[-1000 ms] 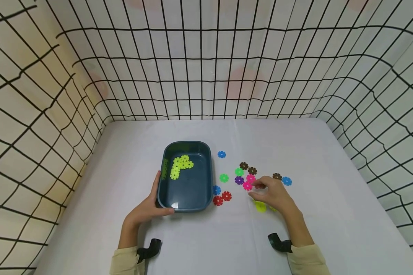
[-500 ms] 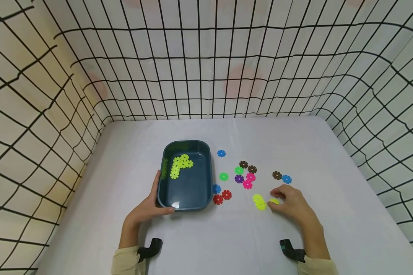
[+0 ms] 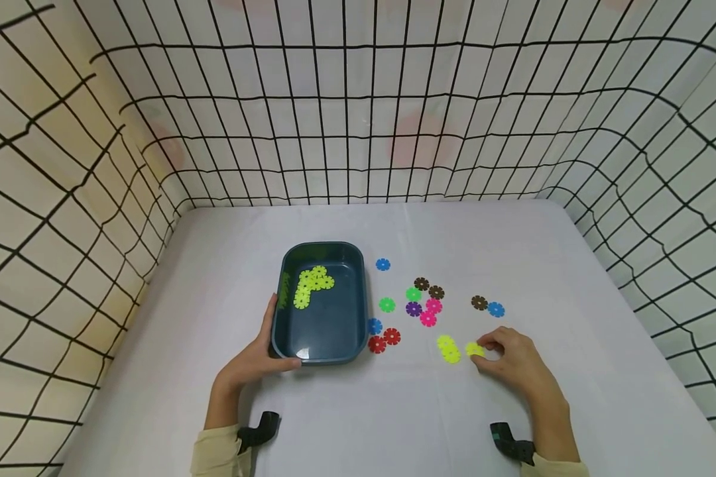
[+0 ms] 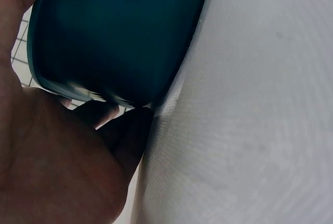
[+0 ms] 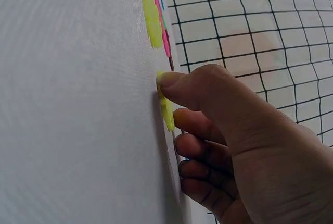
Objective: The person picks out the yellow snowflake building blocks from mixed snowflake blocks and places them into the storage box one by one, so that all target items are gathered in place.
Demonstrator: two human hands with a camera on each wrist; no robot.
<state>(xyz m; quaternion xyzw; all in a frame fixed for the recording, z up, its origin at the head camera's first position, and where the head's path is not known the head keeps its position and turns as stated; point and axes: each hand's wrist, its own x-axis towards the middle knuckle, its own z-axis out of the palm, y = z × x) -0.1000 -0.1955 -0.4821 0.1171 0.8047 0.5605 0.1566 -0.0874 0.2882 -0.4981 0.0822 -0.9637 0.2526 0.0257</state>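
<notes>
My left hand [image 3: 252, 361] holds a dark blue-green tray [image 3: 319, 341] at its near left corner, thumb along the near rim and fingers on the left wall. Inside the tray lies a cluster of yellow-green notched plastic discs [image 3: 313, 283]. In the left wrist view the fingers curl against the tray's wall [image 4: 114, 31]. Over to the right, my right hand [image 3: 516, 364] pinches a yellow notched disc [image 3: 473, 348] low at the table. The right wrist view has the thumb on that disc [image 5: 165, 108] and the index fingertip at its edge. Another pair of yellow discs [image 3: 448, 348] lies just left.
Red discs [image 3: 377, 344] and a blue disc [image 3: 374, 326] lie by the tray's right side. Green, purple, pink and brown discs [image 3: 421, 283] are grouped mid-table. A brown disc [image 3: 480, 303] touches a blue one [image 3: 496, 309]. Black wire mesh [image 3: 358, 136] encloses the white table's back and sides.
My right hand has moved right and toward me, from beside the pink discs to the single yellow disc, and its thumb and index have closed on it. The left hand and tray stay put.
</notes>
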